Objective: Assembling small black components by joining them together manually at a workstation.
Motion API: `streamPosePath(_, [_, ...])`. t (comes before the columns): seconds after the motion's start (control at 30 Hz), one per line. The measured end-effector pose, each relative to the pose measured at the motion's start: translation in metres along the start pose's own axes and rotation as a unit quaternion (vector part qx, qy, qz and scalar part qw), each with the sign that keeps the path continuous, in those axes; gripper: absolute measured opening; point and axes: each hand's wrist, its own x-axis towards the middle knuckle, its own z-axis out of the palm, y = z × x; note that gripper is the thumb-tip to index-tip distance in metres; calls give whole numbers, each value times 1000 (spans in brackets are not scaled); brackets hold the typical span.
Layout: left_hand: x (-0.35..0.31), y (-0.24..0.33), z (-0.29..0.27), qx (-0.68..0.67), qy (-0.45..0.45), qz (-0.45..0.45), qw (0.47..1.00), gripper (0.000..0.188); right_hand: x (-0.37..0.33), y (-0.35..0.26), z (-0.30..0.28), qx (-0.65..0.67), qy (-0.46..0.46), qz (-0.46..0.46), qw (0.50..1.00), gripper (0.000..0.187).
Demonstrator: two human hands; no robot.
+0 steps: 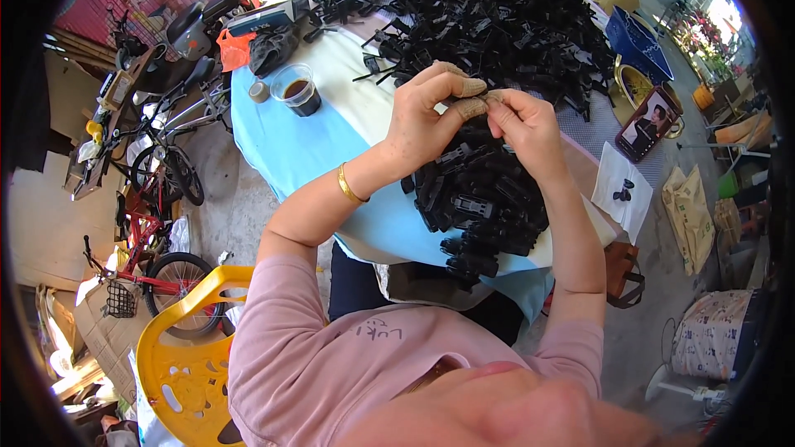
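Observation:
My left hand (425, 120) and my right hand (527, 127) meet fingertip to fingertip over the table, both closed in a pinch. Tan covers wrap the thumb and index finger of my left hand. Whatever sits between the fingertips is too small and hidden to make out. Just below my hands lies a smaller pile of black plastic parts (476, 207), many lined up close together, near the table's front edge. Beyond my hands spreads a large heap of loose black plastic pieces (489, 12).
On the cloth-covered table (281, 149), a clear cup of dark liquid (300, 93) stands at left by an orange bag (238, 50). At right are a propped phone (650, 124), a white paper with small black bits (621, 207) and a blue tray (638, 45). A yellow chair (186, 364) stands lower left.

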Motion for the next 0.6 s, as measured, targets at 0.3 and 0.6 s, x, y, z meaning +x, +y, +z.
streamPosePath(0.3, [28, -24, -37, -133, -220, -147, 955, 50, 16, 10, -38, 193, 50, 11, 980, 17])
streamPosePath(0.6, [20, -73, -36, 346, -147, -130, 918, 33, 20, 30, -20, -42, 34, -57, 997, 16])
